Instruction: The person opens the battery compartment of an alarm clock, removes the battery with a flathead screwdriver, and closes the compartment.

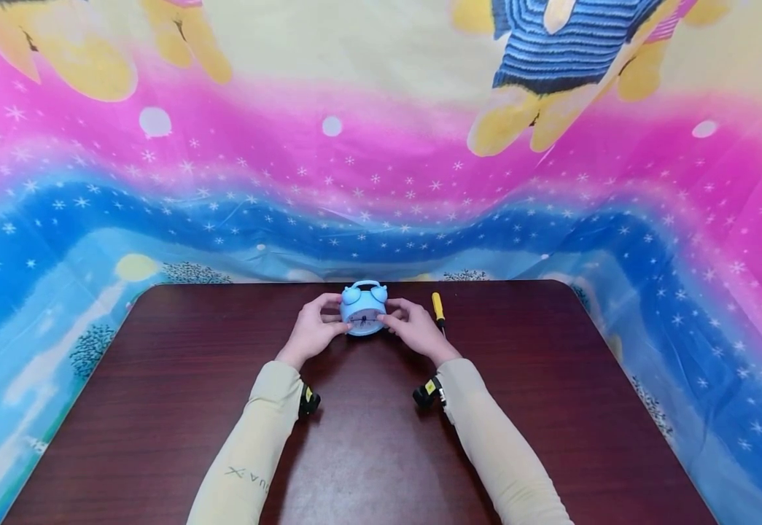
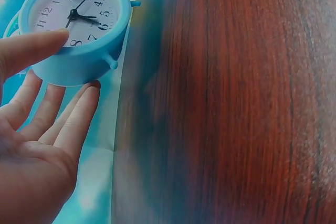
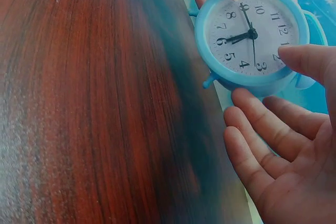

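- Alarm clock [image 1: 364, 308], near the table's [image 1: 354, 452] far edge between your hands: its back is hidden, your thumbs cover bits of its dial, and you can't tell whether its feet touch the wood.
- Your left hand [image 1: 311, 335] pinches one side, thumb in front, fingers behind, partly spread.
- Your right hand [image 1: 420, 334] pinches the other side likewise, fingers loosely bent.
- Dial faces you; its feet-to-handle axis stands roughly upright, handle on top.

Clock [image 1: 364, 309] btwn hands [image 1: 312, 332] [image 1: 418, 330] — screwdriver [image 1: 438, 309] on table [image 1: 177, 386] to R, cloth [image 1: 354, 164] behind.
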Demonstrator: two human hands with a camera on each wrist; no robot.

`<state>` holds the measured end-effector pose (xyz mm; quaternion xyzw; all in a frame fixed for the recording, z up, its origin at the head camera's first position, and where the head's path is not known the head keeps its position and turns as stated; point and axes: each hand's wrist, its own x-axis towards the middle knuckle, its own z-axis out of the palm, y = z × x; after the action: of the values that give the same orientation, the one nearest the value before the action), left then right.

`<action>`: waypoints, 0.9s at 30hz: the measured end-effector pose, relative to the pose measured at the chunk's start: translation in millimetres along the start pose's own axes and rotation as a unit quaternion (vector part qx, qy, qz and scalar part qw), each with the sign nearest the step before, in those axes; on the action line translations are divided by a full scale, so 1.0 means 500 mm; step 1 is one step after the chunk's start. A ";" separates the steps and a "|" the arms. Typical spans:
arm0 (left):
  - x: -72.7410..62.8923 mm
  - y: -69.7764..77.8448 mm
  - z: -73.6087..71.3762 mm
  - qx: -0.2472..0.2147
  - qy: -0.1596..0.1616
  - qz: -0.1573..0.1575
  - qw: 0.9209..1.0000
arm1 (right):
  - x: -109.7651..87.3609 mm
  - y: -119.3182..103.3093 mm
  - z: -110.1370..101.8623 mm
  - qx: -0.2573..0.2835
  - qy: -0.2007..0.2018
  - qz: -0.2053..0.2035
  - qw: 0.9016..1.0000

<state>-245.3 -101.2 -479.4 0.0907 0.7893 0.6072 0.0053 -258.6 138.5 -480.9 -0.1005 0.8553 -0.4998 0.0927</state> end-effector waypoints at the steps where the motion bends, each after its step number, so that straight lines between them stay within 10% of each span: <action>1: 0.000 0.001 0.000 0.000 0.002 0.001 1.000 | 0.000 -0.001 0.000 0.003 -0.003 0.002 1.000; 16: 0.000 -0.001 0.001 0.007 0.029 0.044 0.999 | 0.002 0.002 0.004 0.064 -0.069 0.010 0.995; 27: 0.004 -0.004 -0.002 0.036 0.053 0.015 0.998 | 0.006 -0.002 0.008 0.068 -0.055 0.008 0.996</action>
<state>-247.8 -102.3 -480.8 0.0703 0.8084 0.5824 -0.0485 -260.2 133.7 -482.2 -0.1148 0.8137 -0.5497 0.1503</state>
